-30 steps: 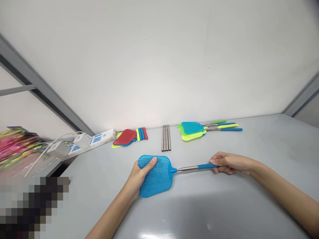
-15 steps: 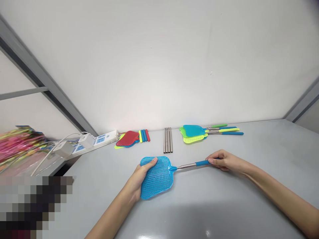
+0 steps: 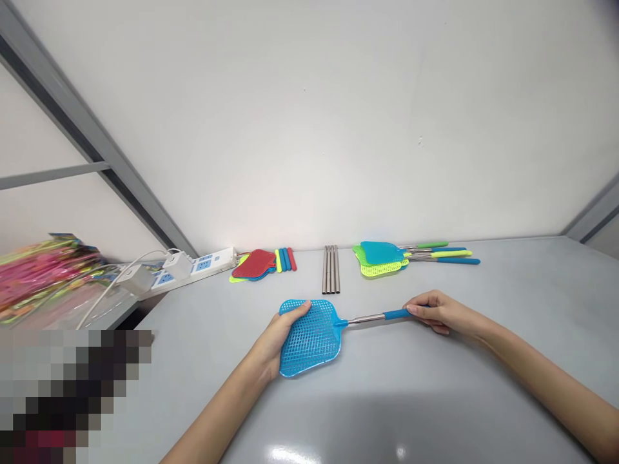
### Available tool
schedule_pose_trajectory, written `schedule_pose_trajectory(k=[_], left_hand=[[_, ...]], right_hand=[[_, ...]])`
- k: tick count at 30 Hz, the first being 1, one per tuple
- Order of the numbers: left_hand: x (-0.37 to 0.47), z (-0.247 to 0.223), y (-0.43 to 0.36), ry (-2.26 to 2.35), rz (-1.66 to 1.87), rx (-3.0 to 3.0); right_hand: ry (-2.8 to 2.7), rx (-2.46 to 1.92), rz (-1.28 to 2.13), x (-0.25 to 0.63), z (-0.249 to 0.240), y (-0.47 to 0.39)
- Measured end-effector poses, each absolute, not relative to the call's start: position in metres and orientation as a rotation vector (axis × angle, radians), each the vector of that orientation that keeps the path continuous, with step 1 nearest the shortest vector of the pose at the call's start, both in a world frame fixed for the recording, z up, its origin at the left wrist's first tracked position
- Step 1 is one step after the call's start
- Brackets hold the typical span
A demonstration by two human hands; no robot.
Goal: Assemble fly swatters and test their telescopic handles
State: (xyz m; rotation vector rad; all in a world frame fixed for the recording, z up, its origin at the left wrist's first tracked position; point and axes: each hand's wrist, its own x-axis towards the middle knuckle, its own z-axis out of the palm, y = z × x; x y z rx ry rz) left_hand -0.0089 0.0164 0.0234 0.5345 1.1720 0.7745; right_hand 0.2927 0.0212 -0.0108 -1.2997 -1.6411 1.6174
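Note:
A blue fly swatter with a metal rod and blue grip lies level across the middle of the view. My left hand holds the left edge of its mesh head, thumb on top. The end of the blue grip is pinched in my right hand. Behind are several metal rods side by side. Several whole swatters are stacked to the right of the rods, handles pointing right. Loose swatter heads, a red one on top, lie to the left beside several coloured grips.
A white power strip with plugged-in adapters and cables runs along the table's left edge. Colourful plastic packages are piled at the far left. A white wall rises behind the grey table.
The whole view has shifted slightly, with the table items appearing a little further right. Both hands keep their hold on the blue swatter.

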Motion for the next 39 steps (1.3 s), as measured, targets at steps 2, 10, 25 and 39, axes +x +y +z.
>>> schedule_pose_trajectory(k=[2,10,25,39], left_hand=[[-0.009,0.024,0.017,1.161,0.772,0.521],[-0.014,0.024,0.021,1.072,0.868,0.77],[-0.011,0.017,0.012,0.708,0.376,1.147],[-0.005,0.018,-0.007,0.588,0.412,1.248]], right_hand=[[-1.594,-1.288,1.641,0.293,-0.009,0.02],[-1.46,-1.284,1.664,0.307,0.003,0.023],[-1.186,-1.131,1.791,0.345,0.008,0.025],[-0.872,-0.856,1.871,0.31,0.003,0.018]])
